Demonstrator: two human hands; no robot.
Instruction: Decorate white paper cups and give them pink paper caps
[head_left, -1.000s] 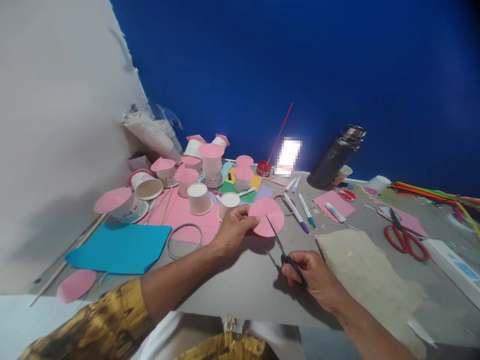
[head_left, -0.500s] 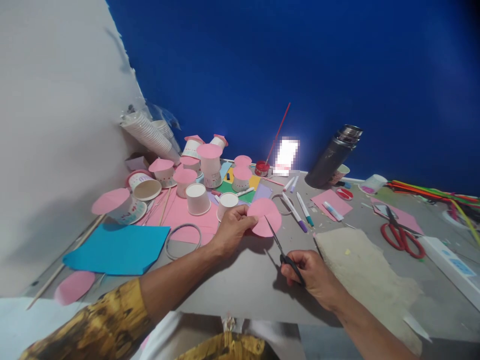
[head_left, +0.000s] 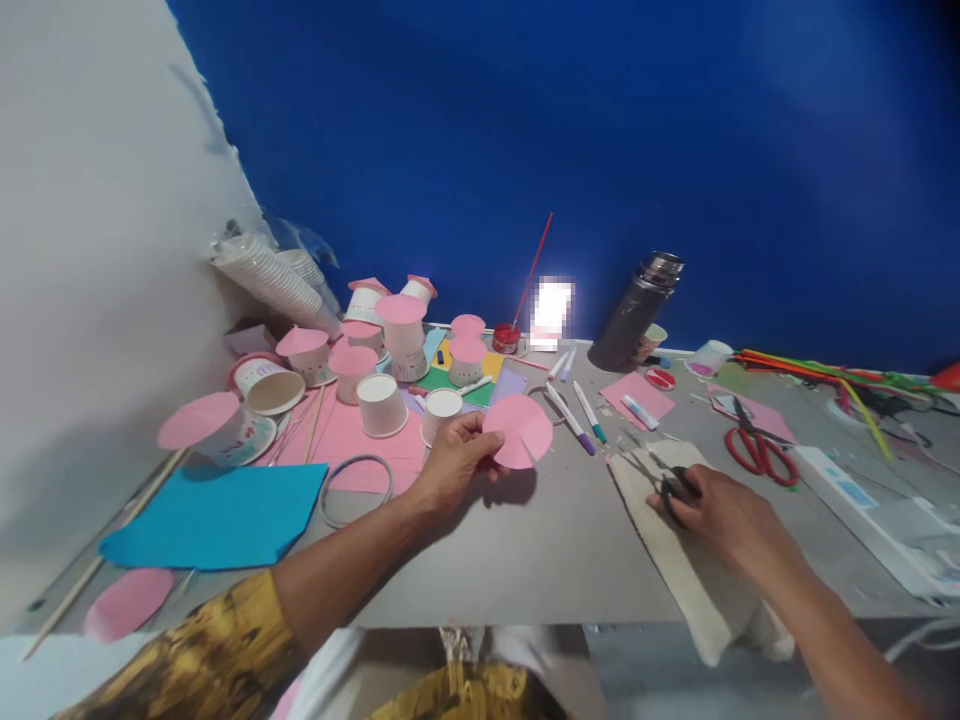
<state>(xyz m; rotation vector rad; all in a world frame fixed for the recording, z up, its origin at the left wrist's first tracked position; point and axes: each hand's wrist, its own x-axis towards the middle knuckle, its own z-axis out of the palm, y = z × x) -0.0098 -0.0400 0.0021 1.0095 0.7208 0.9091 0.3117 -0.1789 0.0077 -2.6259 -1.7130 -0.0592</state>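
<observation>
My left hand (head_left: 463, 455) pinches a round pink paper disc (head_left: 517, 425) by its left edge, above the grey table. A narrow cut runs from the disc's lower right edge toward its middle. Over on the right, my right hand (head_left: 720, 510) grips black-handled scissors (head_left: 675, 490), their blades pointing away to the upper left over a beige cloth (head_left: 694, 585). A white upturned paper cup (head_left: 441, 412) stands just behind my left hand, with another white cup (head_left: 381, 405) to its left.
Cups topped with pink paper, one of them a tall pale cup (head_left: 405, 340), crowd the back left. A blue sheet (head_left: 217, 515) lies front left. Markers (head_left: 589, 412), a dark flask (head_left: 634, 315), red-handled scissors (head_left: 759, 455) and a white power strip (head_left: 862, 515) occupy the right side.
My right hand has carried the scissors away from the disc, rightward onto the cloth, which has shifted and bunched. The disc stays in my left hand, and its cut now shows.
</observation>
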